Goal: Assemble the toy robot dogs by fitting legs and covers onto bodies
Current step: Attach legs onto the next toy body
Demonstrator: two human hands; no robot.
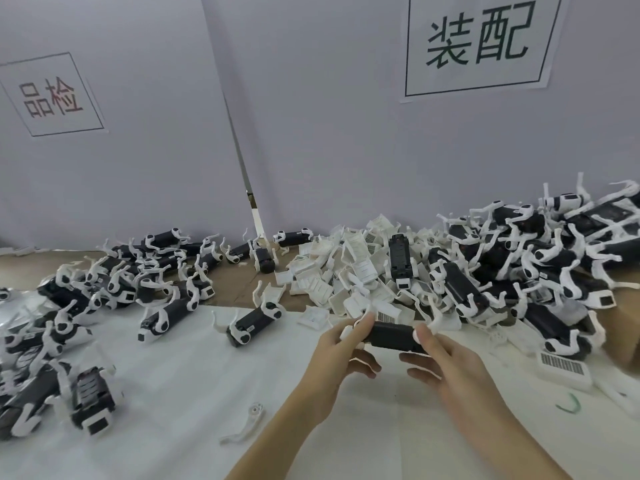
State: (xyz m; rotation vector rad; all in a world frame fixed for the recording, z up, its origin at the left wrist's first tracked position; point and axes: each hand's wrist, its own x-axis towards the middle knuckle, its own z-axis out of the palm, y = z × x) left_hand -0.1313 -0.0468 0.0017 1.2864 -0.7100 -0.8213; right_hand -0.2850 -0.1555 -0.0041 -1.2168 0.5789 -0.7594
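A white sheet (180,386) covers the near tabletop before grey partition walls (311,140) bearing paper signs (479,43). Near centre, above the sheet, the black body (393,336) lies level, long axis left-right. The left hand (341,355) and right hand (446,372) grip its ends; which end is the front is unclear.

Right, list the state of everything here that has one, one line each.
Black body: held off the table, lying sideways, between both hands.
Left hand: grips the body's left end.
Right hand: grips the body's right end.
Loose leg: lies unfitted on the white sheet.
Barcode cover: lies flat, label up.
Cover pile: loose, jumbled.
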